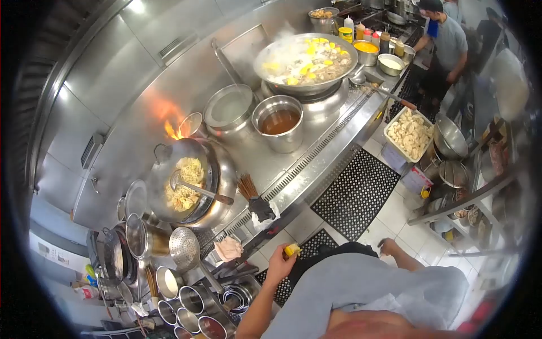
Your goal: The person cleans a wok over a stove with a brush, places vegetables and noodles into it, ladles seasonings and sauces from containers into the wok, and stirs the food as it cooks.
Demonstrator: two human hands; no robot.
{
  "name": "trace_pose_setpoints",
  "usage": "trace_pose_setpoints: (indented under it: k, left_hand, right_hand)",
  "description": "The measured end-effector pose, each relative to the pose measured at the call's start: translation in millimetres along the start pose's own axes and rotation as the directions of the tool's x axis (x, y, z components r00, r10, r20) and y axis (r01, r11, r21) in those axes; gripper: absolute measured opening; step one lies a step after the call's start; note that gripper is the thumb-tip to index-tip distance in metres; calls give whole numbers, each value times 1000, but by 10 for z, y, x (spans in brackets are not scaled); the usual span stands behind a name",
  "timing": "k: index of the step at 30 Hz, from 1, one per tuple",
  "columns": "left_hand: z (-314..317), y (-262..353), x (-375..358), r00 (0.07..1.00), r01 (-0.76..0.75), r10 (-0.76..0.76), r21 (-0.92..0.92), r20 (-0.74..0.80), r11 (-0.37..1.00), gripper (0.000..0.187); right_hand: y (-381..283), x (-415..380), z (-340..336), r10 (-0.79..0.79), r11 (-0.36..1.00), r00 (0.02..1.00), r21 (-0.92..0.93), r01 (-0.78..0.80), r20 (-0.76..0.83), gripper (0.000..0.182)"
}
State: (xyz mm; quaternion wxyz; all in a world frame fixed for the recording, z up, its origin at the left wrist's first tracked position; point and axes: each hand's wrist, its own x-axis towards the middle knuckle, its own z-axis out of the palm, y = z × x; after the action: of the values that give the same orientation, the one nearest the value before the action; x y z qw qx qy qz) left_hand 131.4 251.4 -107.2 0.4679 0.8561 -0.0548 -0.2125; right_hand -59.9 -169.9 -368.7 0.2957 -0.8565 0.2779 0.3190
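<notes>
A small yellow piece (292,250) is pinched in my left hand (279,263), low in the middle of the view. My right hand (387,247) hangs beside my body over the floor; its fingers look curled, and what they hold, if anything, is too small to tell. Up and left of my left hand, a wok (160,212) holds pale yellow food (191,172) with a ladle (210,193) lying in it. Flames (174,131) rise behind the wok. Nearer my left hand are a folded cloth (228,248) and a bamboo brush (247,186) on the counter edge.
A large steaming pan (271,82) and a pot of brown liquid (280,141) stand on the counter. Several metal pots (193,299) are at lower left. A tub of pale pieces (409,135) and a shelf rack (468,206) are at right. A co-worker (449,45) stands at upper right.
</notes>
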Motion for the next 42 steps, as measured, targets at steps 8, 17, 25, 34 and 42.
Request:
trace_pose_setpoints:
  k: [8, 17, 25, 34, 42]
  left_hand:
    - [320, 230, 268, 995, -36, 16, -208, -95, 978, 45]
    - [471, -36, 184, 997, 18, -35, -229, -71, 973, 46]
    - [256, -197, 344, 995, 80, -93, -320, -24, 944, 43]
    - [161, 115, 948, 989, 87, -62, -187, 136, 979, 41]
    - [1029, -99, 1750, 974, 123, -126, 24, 189, 992, 41]
  right_hand:
    - [-485, -16, -297, -56, 985, 978, 150, 88, -202, 14]
    - [-834, 281, -514, -238, 966, 963, -135, 221, -124, 11]
    - [-861, 354, -455, -117, 993, 988, 14, 119, -105, 33]
    - [-996, 768, -1227, 251, 756, 948, 652, -64, -198, 14]
    - [-981, 2552, -2980, 231, 41, 924, 952, 303, -304, 14]
